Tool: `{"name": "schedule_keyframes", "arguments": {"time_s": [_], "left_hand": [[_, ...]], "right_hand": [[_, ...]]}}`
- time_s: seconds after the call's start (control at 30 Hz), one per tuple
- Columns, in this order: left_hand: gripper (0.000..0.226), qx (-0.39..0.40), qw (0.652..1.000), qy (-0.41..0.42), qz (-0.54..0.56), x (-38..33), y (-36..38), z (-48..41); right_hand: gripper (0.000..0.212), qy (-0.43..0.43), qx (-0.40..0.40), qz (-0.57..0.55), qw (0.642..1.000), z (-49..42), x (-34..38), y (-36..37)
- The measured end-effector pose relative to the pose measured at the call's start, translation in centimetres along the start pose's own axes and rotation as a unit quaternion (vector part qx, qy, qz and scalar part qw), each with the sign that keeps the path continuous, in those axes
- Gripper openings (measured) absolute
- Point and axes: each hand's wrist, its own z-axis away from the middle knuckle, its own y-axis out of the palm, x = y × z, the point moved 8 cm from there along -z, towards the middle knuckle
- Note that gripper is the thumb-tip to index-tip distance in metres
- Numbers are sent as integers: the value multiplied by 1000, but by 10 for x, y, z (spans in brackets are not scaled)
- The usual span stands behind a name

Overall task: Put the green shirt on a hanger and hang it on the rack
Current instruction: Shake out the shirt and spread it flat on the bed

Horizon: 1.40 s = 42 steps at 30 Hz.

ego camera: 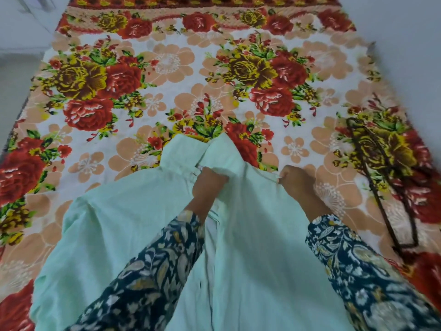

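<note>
Near the bed's (167,68) right edge the hanger (391,187) lies lengthwise, nearest the right hand (298,181); both hands' fingers pinch the shirt (133,211), left hand (208,185) at its collar.

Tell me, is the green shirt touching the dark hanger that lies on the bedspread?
Apart. The head view shows a strip of floral bedspread between the green shirt and the hanger, which lies beyond the right hand.
</note>
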Motion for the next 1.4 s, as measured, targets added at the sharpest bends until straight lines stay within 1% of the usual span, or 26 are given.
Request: {"name": "schedule_keyframes", "arguments": {"time_s": [0.03, 0.07, 0.1, 0.17, 0.2, 0.23, 0.27, 0.3, 0.33, 0.37, 0.4, 0.43, 0.47, 0.5, 0.53, 0.6, 0.67, 0.73, 0.77, 0.83, 0.9, 0.97, 1.07, 1.2, 1.27, 1.4], "left_hand": [[42, 26, 995, -18, 91, -5, 4, -2], [32, 27, 991, -16, 131, -12, 2, -3], [23, 2, 990, -1, 143, -19, -5, -5], [18, -85, 987, 47, 128, -24, -27, -4], [18, -112, 985, 65, 112, -23, -35, 0], [17, -131, 983, 85, 99, -19, -39, 7], [16, -152, 979, 109, 74, -14, -41, 18], [16, -175, 974, 140, 45, -5, -42, 29], [17, -189, 967, 172, 8, 6, -40, 44], [18, -195, 957, 212, -39, 17, -35, 59], [19, -189, 943, 255, -103, 27, -27, 72], [19, -177, 919, 296, -188, 39, -17, 80], [21, -165, 893, 321, -269, 53, -11, 88], [24, -155, 871, 333, -326, 63, -7, 89], [28, -148, 863, 327, -355, 65, -6, 84], [36, -153, 868, 316, -350, 62, -15, 85], [40, -124, 889, 317, -306, 54, -16, 101], [34, -83, 911, 301, -271, 50, -14, 110], [30, -75, 919, 298, -247, 48, -15, 118], [26, -58, 944, 269, -185, 48, -19, 126], [24, -9, 966, 242, -89, 42, -15, 138], [23, 39, 973, 227, -9, 26, -3, 150], [18, 73, 969, 231, 57, -15, 27, 164], [19, 102, 963, 232, 89, -77, 95, 171], [18, 118, 961, 231, 92, -106, 131, 172], [13, 142, 956, 218, 135, -148, 188, 166]], "right_hand": [[9, -11, -36, 7, 999, -3, 2, -6], [14, -12, -81, 8, 997, -5, 3, -15], [16, -4, -118, 8, 993, -5, 1, -22], [19, 8, -152, 34, 988, 0, 0, -25], [22, -1, -172, 51, 984, 8, 3, -26], [25, -22, -198, 54, 978, 18, 9, -25], [25, -57, -220, 32, 973, 31, 18, -23], [20, -108, -222, -2, 969, 46, 31, -17], [12, -161, -183, -37, 969, 61, 45, -2], [9, -213, -122, -51, 968, 77, 58, 17], [10, -267, -74, -42, 960, 95, 69, 35], [10, -312, -54, -10, 948, 108, 73, 50], [13, -335, -40, 18, 941, 117, 72, 62], [21, -336, -42, 41, 940, 116, 65, 68], [28, -301, -49, 34, 952, 105, 54, 67], [33, -244, -58, -17, 968, 101, 45, 58], [33, -214, -52, -58, 974, 120, 44, 48], [31, -186, -40, -124, 974, 136, 42, 43], [29, -160, -43, -162, 973, 149, 36, 37], [26, -97, -47, -233, 966, 161, 21, 28], [24, -41, -52, -292, 954, 168, 0, 15], [21, -1, -56, -336, 940, 171, -21, -2], [19, 39, -64, -399, 914, 163, -63, -30], [20, 73, -81, -380, 918, 131, -136, -65], [20, 112, -106, -347, 925, 114, -179, -84], [22, 173, -139, -278, 935, 84, -255, -113]]}}
